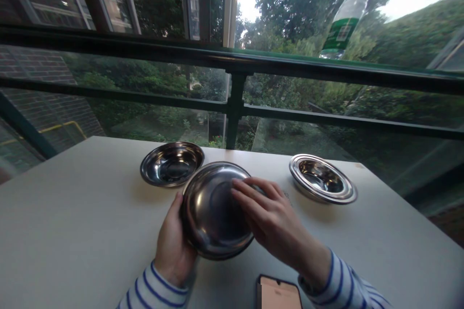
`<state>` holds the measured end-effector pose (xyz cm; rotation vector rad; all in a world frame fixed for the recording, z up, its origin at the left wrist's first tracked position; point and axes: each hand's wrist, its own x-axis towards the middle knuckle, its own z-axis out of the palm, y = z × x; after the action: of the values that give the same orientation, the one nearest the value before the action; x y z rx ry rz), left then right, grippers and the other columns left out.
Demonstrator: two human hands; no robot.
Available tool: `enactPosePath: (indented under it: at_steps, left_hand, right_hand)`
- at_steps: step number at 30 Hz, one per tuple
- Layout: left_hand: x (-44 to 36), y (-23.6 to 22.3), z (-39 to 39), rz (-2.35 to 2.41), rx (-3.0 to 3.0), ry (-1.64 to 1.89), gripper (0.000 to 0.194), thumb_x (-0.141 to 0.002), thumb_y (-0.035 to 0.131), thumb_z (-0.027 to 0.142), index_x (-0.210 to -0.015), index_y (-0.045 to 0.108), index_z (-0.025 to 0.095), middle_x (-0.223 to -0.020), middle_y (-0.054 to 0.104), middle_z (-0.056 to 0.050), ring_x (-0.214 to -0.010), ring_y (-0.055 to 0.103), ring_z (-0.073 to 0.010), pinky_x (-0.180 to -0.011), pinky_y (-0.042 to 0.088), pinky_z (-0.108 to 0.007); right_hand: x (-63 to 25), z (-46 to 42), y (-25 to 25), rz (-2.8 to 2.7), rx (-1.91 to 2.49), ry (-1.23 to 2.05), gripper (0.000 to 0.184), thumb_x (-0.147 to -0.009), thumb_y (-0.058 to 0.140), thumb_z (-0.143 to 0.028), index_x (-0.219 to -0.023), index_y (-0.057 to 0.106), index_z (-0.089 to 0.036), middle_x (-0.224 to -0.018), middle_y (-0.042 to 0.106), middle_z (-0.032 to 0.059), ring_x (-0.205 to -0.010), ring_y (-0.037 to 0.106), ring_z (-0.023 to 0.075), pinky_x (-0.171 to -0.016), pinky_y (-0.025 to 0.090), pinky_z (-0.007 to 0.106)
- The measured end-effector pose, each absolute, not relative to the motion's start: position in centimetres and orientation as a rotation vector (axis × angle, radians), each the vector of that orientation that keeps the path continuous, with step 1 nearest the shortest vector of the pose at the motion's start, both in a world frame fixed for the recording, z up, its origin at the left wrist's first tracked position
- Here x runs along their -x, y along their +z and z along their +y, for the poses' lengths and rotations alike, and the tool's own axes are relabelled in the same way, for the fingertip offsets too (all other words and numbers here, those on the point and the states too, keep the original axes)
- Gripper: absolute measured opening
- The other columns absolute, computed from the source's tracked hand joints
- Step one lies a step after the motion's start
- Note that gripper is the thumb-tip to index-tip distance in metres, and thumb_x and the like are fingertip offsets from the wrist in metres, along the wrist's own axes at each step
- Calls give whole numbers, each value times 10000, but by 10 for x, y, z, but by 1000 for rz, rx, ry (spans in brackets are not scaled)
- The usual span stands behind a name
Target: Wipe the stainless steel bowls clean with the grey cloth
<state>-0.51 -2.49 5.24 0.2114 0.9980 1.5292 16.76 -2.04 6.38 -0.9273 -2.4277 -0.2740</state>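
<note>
A shiny stainless steel bowl (pixel 210 217) is held tilted above the table in front of me. My left hand (pixel 174 246) grips its left side, thumb along the rim and the other fingers hidden behind it. Across its right edge lies my right hand (pixel 270 212), fingers close together and bent onto the metal face; the thumb is out of sight. Behind the held bowl, to the left, a second steel bowl (pixel 172 166) stands upright on the table. To the right sits another steel bowl (pixel 322 178) with a doubled rim, perhaps two nested.
The white table (pixel 90 222) ends at a dark green railing (pixel 163 53) with glass below. A plastic bottle (pixel 342 29) with a green label stands up by the top rail. A phone (pixel 281 293) lies near my right sleeve at the lower edge.
</note>
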Motion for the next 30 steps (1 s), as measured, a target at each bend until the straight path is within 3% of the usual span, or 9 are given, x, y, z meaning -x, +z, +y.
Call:
enactPosePath:
  at_steps: [4, 9, 15, 23, 25, 30]
  left_hand:
    - [7, 52, -24, 958, -235, 1541, 316, -857, 430, 282, -995, 668, 126, -813, 720, -90, -816, 668, -232, -758, 532, -372]
    - [4, 52, -24, 945, -191, 1564, 287, -853, 445, 259, -978, 669, 131, -823, 723, -75, -826, 668, -217, -780, 528, -355]
    - [-4, 52, -31, 836, -148, 1331, 343, -843, 463, 296, -1024, 648, 71, -872, 715, -128, -907, 650, -245, -850, 498, -368]
    - [-11, 54, -34, 828, -169, 1504, 296, -813, 515, 245, -1052, 644, 127, -935, 714, -86, -950, 635, -232, -870, 488, -353]
    - [-8, 56, -33, 847, -135, 1487, 292, -831, 485, 250, -1026, 652, 111, -894, 719, -97, -916, 648, -229, -849, 501, -352]
    - [-5, 57, -32, 856, -155, 1414, 309, -841, 470, 280, -968, 669, 81, -872, 717, -122, -899, 654, -236, -833, 510, -351]
  right_hand:
    - [-169, -20, 64, -2519, 838, -234, 338, -866, 459, -183, -1202, 495, -177, -1298, 503, 26, -1136, 426, 219, -875, 391, 387]
    - [-165, -19, 58, -2424, 981, -269, 351, -860, 426, -137, -1203, 501, -139, -1294, 503, 69, -1121, 436, 244, -872, 406, 402]
    - [-137, -39, 60, -2560, 617, -305, 348, -913, 367, -199, -1238, 482, -149, -1359, 433, 29, -1247, 335, 200, -962, 370, 357]
    - [-159, -15, 65, -2198, 1016, -247, 419, -856, 372, -95, -1269, 441, -98, -1318, 464, 130, -1233, 369, 242, -964, 397, 436]
    - [-149, -25, 62, -2317, 879, -288, 425, -854, 397, -128, -1275, 438, -90, -1354, 424, 114, -1281, 301, 260, -1015, 346, 453]
    - [-142, -31, 61, -2565, 611, -277, 387, -889, 374, -166, -1269, 446, -143, -1386, 392, 20, -1325, 230, 193, -1082, 277, 383]
